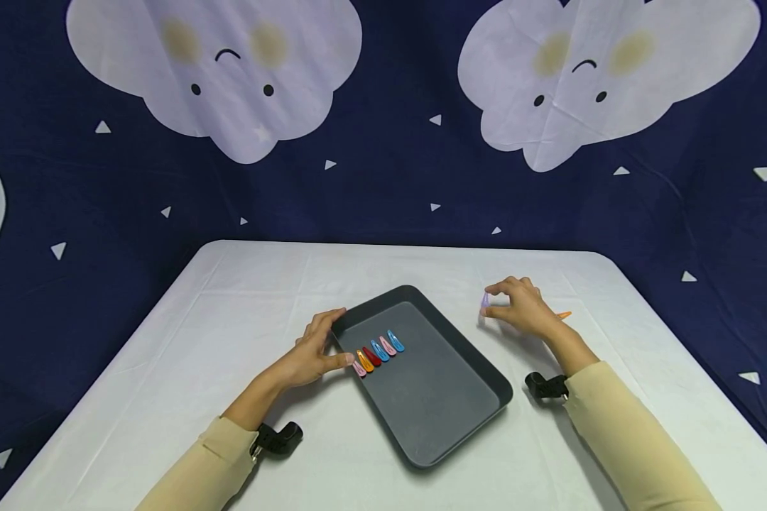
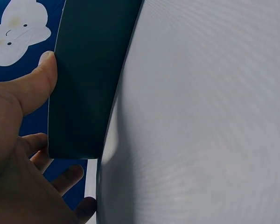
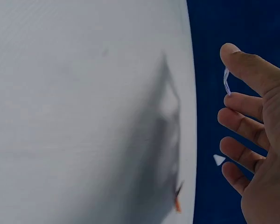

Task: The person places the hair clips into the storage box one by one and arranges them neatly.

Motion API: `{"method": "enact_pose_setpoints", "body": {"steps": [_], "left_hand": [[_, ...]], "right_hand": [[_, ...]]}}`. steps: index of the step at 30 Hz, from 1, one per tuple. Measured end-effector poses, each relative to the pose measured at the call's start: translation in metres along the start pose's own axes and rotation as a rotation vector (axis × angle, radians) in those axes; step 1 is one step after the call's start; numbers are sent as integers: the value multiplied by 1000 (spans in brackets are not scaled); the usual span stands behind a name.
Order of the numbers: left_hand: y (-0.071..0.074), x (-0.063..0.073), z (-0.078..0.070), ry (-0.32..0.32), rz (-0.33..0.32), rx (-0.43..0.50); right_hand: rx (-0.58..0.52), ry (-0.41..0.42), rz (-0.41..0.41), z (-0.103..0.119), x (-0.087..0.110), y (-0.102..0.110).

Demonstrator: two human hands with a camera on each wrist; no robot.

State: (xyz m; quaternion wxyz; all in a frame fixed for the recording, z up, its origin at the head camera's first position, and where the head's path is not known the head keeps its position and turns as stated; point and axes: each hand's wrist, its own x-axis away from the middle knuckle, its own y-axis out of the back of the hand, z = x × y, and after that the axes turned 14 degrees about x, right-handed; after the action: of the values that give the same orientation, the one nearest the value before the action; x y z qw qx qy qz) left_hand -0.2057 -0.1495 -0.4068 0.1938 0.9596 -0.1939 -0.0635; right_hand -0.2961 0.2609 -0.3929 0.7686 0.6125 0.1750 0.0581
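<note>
A dark grey baking tray (image 1: pixel 434 383) lies at an angle on the table. Its left corner is held by my left hand (image 1: pixel 316 351), with the thumb on the rim beside the clips and the fingers spread round the corner. Inside, along that side, runs a slanted row of snap hair clips (image 1: pixel 380 350) in pink, orange, red and blue. Right of the tray, above the tabletop, my right hand (image 1: pixel 520 309) pinches a lilac hair clip (image 3: pixel 227 81) between thumb and index fingertip. An orange hair clip (image 1: pixel 564 314) lies on the table, partly hidden behind that hand.
A white cloth covers the table (image 1: pixel 262 277). Behind it hangs a dark blue curtain (image 1: pixel 383 191) with clouds and small triangles. A black wrist camera (image 1: pixel 280 438) sits on the left wrist, another camera (image 1: pixel 545 385) on the right.
</note>
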Motion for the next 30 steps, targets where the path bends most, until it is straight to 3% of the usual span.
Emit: {"method": "enact_pose_setpoints", "body": {"steps": [17,30], "left_hand": [[0,-1,2,-4,4,-3],[0,0,0,-3,6,-8]], "right_hand": [[-54,106,-64,36,-6,32],[-110,211,-81,68,-10,41]]}}
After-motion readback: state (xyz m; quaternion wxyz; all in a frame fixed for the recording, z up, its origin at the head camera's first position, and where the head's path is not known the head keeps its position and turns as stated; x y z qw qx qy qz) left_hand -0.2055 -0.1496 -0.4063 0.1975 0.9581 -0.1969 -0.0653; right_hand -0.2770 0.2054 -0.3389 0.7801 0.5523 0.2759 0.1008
